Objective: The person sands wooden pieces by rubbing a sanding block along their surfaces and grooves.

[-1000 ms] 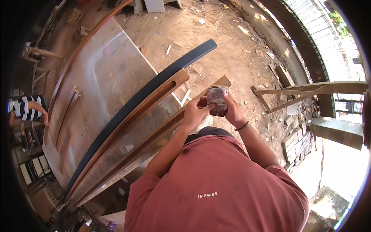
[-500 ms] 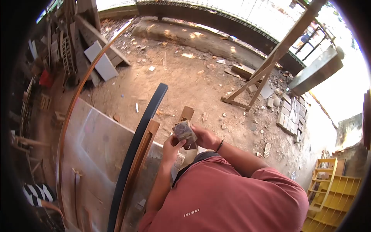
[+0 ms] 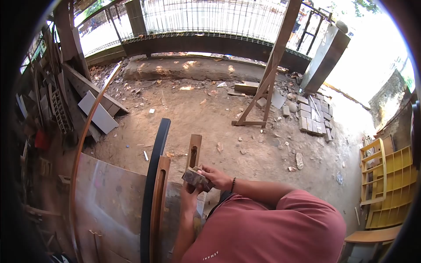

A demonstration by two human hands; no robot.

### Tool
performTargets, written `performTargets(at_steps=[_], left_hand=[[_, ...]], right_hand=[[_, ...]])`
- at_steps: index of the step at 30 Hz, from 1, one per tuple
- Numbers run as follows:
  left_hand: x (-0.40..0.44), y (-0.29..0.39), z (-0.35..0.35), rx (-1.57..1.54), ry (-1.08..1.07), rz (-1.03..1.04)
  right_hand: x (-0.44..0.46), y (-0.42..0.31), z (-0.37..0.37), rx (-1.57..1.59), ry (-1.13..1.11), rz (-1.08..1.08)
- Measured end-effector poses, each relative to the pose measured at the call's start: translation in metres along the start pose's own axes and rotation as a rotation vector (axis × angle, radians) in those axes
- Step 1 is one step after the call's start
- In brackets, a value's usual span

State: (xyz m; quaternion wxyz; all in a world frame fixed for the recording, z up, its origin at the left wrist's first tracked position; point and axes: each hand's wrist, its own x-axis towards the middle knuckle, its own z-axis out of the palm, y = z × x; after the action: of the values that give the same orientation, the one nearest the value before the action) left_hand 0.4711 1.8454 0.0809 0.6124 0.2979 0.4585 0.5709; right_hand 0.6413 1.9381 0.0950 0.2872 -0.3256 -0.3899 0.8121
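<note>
A small worn block, grey-brown and patchy on its face, is the block (image 3: 196, 178) held between both hands. My left hand (image 3: 191, 193) grips it from below and the left. On its right side, my right hand (image 3: 215, 176) has its fingers closed on it. Just behind the block stands the end of a slotted wooden piece (image 3: 194, 147). To the left, a second slotted brown piece (image 3: 160, 182) lies beside a long dark curved strip (image 3: 153, 175), both over the worktable (image 3: 107, 193).
A thin curved wooden strip (image 3: 77, 175) runs along the table's left side. Scrap boards (image 3: 98, 111) lean at the back left. A wooden brace (image 3: 268, 83), stacked bricks (image 3: 313, 116) and a yellow frame (image 3: 372, 175) are to the right. A mesh fence (image 3: 206, 19) spans the back.
The view has swung to the right and up, showing more fence. Both hands keep hold of the block, which is now tilted differently. The other person's striped sleeve has nearly left the view.
</note>
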Motion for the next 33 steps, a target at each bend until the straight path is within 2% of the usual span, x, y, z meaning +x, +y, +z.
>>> performTargets(at_steps=[1,5,7,9,11,13,15,16,17,19,20,22,23,25,28,33], left_hand=[[-0.009,-0.004,-0.006,-0.013,0.01,0.027],[-0.042,-0.018,-0.027,0.021,0.071,0.066],[-0.059,-0.012,-0.027,-0.024,0.107,0.097],[-0.075,0.004,-0.023,0.007,0.197,0.059],[-0.086,0.01,-0.029,0.092,0.256,0.04],[-0.1,0.009,-0.039,0.238,0.297,0.017],[-0.103,0.003,-0.045,0.31,0.304,-0.015],[-0.102,-0.001,-0.043,0.26,0.304,-0.021],[-0.098,-0.007,-0.043,0.337,0.32,-0.002],[-0.082,-0.025,-0.031,0.35,0.36,0.207],[-0.077,-0.01,-0.017,0.518,0.404,0.164],[-0.061,-0.011,-0.007,0.973,0.402,0.262],[-0.053,-0.016,-0.004,0.966,0.445,0.229],[-0.038,-0.029,0.001,1.504,0.391,0.287],[-0.026,-0.043,0.008,1.636,0.474,0.273],[-0.026,-0.043,0.018,1.505,0.553,0.088]], right_hand=[[-0.003,0.003,0.004,0.15,-0.036,0.099],[-0.006,0.027,0.018,0.188,-0.143,0.149],[-0.011,0.027,0.034,0.199,-0.114,0.192],[-0.022,0.006,0.053,0.096,-0.06,0.39],[-0.019,0.01,0.062,0.126,-0.066,0.423],[-0.016,0.014,0.056,-0.31,-0.37,0.119],[0.0,0.018,0.041,-0.388,-0.516,0.132],[0.007,0.015,0.032,-0.477,-0.538,0.145],[0.015,0.007,0.027,-0.565,-0.567,0.147],[0.034,-0.01,0.009,-0.619,-0.38,0.048],[0.045,-0.024,-0.003,-0.538,-0.306,0.001],[0.068,-0.053,-0.028,-0.383,-0.17,-0.107],[0.077,-0.063,-0.035,-0.409,-0.108,-0.21],[0.099,-0.078,-0.069,-0.44,-0.057,-0.219],[0.099,-0.103,-0.07,-0.405,-0.056,-0.212],[0.118,-0.093,-0.105,-0.532,-0.074,-0.13]])
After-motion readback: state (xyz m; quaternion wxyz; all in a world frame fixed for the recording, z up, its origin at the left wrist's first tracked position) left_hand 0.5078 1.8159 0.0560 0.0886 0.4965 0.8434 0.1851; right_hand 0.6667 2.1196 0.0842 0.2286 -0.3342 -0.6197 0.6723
